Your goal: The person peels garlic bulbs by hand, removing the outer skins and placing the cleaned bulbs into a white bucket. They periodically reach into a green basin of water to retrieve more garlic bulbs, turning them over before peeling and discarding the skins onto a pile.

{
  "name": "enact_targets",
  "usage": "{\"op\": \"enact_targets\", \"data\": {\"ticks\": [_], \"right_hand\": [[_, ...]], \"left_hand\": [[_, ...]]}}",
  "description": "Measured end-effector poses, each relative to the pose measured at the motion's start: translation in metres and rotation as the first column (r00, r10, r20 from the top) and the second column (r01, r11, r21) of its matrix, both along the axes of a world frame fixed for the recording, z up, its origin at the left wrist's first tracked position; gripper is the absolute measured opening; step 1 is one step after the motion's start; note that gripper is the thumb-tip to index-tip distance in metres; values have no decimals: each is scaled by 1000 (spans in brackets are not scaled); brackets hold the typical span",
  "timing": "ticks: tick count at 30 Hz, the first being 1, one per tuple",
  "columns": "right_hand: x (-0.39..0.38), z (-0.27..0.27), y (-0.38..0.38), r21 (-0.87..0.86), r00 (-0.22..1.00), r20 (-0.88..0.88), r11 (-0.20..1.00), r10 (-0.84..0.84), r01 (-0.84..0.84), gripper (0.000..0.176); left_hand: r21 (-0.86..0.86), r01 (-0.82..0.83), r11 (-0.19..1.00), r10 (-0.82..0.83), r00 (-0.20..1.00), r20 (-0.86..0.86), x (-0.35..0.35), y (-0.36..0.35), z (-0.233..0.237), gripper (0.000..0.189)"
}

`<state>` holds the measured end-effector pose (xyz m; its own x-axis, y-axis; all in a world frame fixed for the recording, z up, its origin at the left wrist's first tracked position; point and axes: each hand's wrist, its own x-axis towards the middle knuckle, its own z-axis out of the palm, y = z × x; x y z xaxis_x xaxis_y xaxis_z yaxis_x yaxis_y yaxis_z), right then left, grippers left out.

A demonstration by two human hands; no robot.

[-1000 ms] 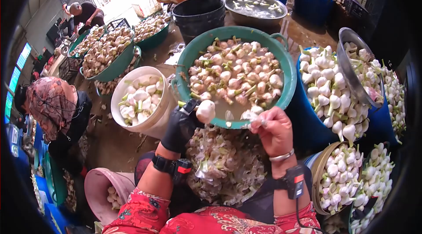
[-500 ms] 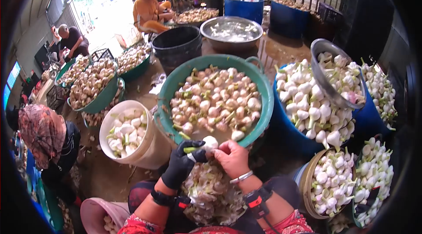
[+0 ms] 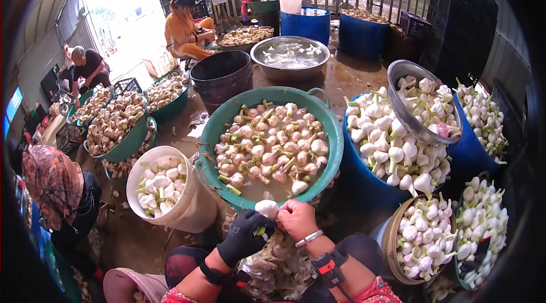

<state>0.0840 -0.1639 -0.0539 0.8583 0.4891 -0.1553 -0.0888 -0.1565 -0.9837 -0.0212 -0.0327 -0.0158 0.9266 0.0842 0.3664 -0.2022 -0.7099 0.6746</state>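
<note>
My left hand (image 3: 245, 237), in a black glove, is closed around the green stem of a white garlic bulb (image 3: 267, 208). The bulb's head points up, with a loose flap of skin at its top. My bare right hand (image 3: 297, 220) has its fingers pinched against the bulb's right edge; the fingertips are partly hidden. Just beyond both hands is a green tub (image 3: 336, 135), where unpeeled garlic bulbs (image 3: 276, 146) sit in murky water. Beneath my hands, between my knees, lies a heap of garlic peelings (image 3: 278, 266).
A white bucket (image 3: 196, 203) of peeled garlic stands left. On the right, a blue barrel (image 3: 364, 180) brims with white bulbs, a metal basin (image 3: 393, 89) tilted on top. A tan bucket (image 3: 392, 246) of bulbs is nearer. One person (image 3: 185, 30) sits beyond; others are left.
The bulb has turned from lying sideways to head up, its stem now down in my left hand. Both hands have lowered slightly in view, and the right remains against the bulb.
</note>
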Motion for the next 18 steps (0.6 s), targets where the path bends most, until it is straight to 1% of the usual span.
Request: {"op": "enact_targets", "data": {"ticks": [1,3,4,5,6,7,9,11,12,13,15,16,17,18], "right_hand": [[-1,-2,2,-67,989,146,997,-38,48,10],[-2,3,3,-50,990,122,996,-66,72,10],[0,4,2,-37,987,139,996,-80,86,10],[1,5,2,-29,985,150,995,-90,95,10],[3,5,2,-10,988,127,996,-89,90,10],[5,6,1,5,992,93,997,-83,83,10],[8,14,-2,165,980,-195,984,-38,71,13],[12,19,-4,165,983,-163,980,-83,110,15],[14,23,-5,182,968,-224,971,-113,155,15],[16,33,-7,193,952,-285,966,-113,172,16],[19,22,-10,279,950,-284,959,131,-49,13],[15,18,-9,187,920,-206,937,333,-297,10],[9,13,-10,76,838,-151,852,524,-519,13],[0,10,-9,-97,760,-18,755,650,-648,18]], "left_hand": [[-2,1,1000,-1,1000,-6,1,-1,2,17],[-38,-18,999,18,1000,8,0,-2,4,18],[-68,-30,997,30,1000,2,1,1,0,15],[-305,-88,948,71,995,-66,0,0,-4,14],[-735,-75,674,16,996,-87,-2,-1,-8,13],[-973,-79,217,-20,996,-85,-1,-2,-1,12],[-946,-73,317,-46,995,-93,-4,8,3,11],[-999,-43,-13,-193,980,-40,-1,23,-1,14],[-994,3,-105,-128,992,16,-3,18,11,18],[-995,8,-101,-88,996,17,-2,19,14,20],[-1000,-12,-19,-51,999,-11,-4,27,11,22],[-1000,-22,-15,-48,999,-21,-5,35,7,22],[-995,-60,82,2,998,-60,-8,46,3,22],[-979,-98,177,50,995,-90,-8,54,8,23]]}}
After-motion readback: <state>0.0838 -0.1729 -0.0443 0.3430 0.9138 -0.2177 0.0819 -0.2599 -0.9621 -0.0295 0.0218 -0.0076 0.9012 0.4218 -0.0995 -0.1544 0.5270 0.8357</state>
